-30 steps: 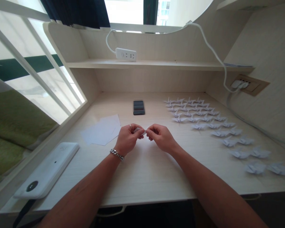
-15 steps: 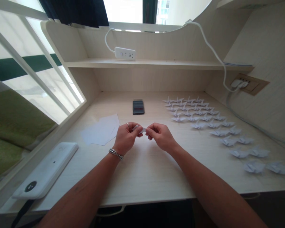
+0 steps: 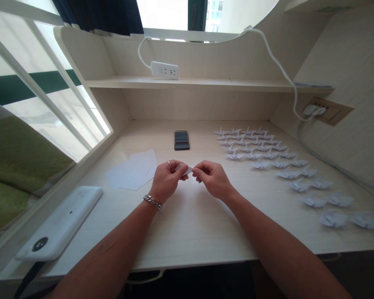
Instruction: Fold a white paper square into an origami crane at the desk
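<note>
Between my hands, above the middle of the desk, is a small folded piece of white paper (image 3: pixel 189 170). My left hand (image 3: pixel 168 177), with a ring and a chain bracelet, pinches its left part between thumb and fingers. The right tip of the paper sits in the closed fingertips of my right hand (image 3: pixel 212 177). Fingers cover much of it, so its full folded shape cannot be made out. Several white sheets of paper (image 3: pixel 132 170) lie overlapping to the left. Rows of white paper cranes (image 3: pixel 262 155) stand on the right side.
A dark rectangular device (image 3: pixel 182 140) lies behind my hands. A white elongated device (image 3: pixel 62 222) with a black strap rests at the left front. A power strip (image 3: pixel 164 70) sits on the shelf (image 3: pixel 205 84). A white cable (image 3: pixel 277 62) hangs to the wall socket (image 3: pixel 332 111).
Both hands keep their grip on the folded paper. Slightly more of the paper shows between the fingertips; otherwise almost nothing differs.
</note>
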A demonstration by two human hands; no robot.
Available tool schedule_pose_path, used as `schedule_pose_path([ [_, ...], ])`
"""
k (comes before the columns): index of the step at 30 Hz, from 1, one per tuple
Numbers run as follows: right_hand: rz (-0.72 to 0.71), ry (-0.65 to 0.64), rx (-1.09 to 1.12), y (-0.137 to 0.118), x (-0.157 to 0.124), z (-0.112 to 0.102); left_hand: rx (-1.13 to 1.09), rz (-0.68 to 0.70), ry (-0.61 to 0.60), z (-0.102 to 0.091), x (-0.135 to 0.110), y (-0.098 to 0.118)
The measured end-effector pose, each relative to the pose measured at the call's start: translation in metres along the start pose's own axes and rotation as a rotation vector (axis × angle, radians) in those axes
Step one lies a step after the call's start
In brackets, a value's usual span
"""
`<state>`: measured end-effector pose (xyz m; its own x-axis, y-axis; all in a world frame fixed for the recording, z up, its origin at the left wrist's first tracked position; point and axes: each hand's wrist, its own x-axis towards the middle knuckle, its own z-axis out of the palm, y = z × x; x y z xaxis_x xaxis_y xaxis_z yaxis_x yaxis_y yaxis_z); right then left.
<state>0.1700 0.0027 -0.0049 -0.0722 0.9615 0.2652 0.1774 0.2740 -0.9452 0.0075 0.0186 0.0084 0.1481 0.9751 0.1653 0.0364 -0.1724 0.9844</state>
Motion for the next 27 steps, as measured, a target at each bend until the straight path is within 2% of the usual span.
schedule_pose_path([
  [6,0.047,-0.087,0.048,-0.0004,0.0009,-0.0011,0.204,0.066,-0.041,-0.0035,-0.0009,-0.0028],
  [10,0.026,-0.081,-0.122,-0.0036,0.0007,-0.0007,0.315,0.085,-0.103,-0.0022,-0.0028,-0.0012],
  [13,0.056,-0.067,-0.105,-0.0037,0.0014,-0.001,0.282,0.05,-0.098,-0.0007,-0.002,0.0003],
  [19,0.126,-0.067,0.002,-0.0002,0.0028,-0.0041,0.151,0.004,-0.007,-0.0025,0.0009,0.0026],
  [24,0.11,-0.071,0.028,-0.0014,0.0021,-0.0065,0.157,0.02,-0.002,-0.0042,-0.0005,0.003],
  [27,0.097,-0.081,0.028,-0.002,0.0019,-0.0052,0.226,0.04,-0.038,-0.0026,-0.0022,0.0019],
])
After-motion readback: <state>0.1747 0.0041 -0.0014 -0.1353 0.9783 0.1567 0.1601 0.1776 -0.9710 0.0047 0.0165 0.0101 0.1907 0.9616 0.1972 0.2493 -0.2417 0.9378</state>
